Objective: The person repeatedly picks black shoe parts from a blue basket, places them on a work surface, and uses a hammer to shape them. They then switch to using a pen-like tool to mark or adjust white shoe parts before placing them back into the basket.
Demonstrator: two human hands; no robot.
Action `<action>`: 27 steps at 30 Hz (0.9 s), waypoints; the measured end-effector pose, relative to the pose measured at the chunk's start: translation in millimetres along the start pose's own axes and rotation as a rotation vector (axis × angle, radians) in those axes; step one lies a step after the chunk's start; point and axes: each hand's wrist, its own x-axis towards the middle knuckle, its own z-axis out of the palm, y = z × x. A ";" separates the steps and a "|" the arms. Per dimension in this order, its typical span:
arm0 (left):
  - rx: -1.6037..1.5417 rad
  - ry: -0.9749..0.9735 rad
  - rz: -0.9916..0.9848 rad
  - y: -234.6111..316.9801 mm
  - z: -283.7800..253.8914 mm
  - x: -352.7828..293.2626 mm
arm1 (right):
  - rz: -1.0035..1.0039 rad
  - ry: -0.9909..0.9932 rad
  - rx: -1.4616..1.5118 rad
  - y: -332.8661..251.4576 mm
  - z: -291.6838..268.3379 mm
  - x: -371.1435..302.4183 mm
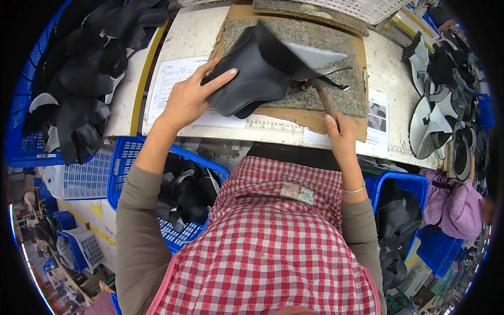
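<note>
My left hand point(188, 98) grips the near left edge of a black leather shoe upper point(254, 71), thumb and forefinger lying along its outside. The upper is curved and raised at a tilt over a grey speckled slab point(349, 97). A light grey lining shows on its right side. My right hand point(342, 137) is closed round the wooden handle of a hammer point(326, 101). The hammer's dark head lies close by the upper's right end and partly behind it, so I cannot tell whether they touch.
Printed sheets and a ruler point(273, 126) lie on the white worktable point(178, 44). Blue baskets of black pieces stand at the left point(16, 142) and by my lap point(118, 173). More uppers point(433, 113) are heaped at the right, near another person in a pink checked garment point(462, 210).
</note>
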 end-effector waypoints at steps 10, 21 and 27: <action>0.146 0.310 0.359 54.4 26.9 90.0 | 0.078 -0.058 0.114 0.3 -35.0 -7.1; -0.260 -0.058 0.126 32.1 12.8 160.7 | -0.284 -0.015 -0.404 -61.7 -79.4 -2.8; -0.277 -0.130 0.112 31.2 11.5 181.0 | -0.496 0.022 -0.307 -111.0 -54.6 34.5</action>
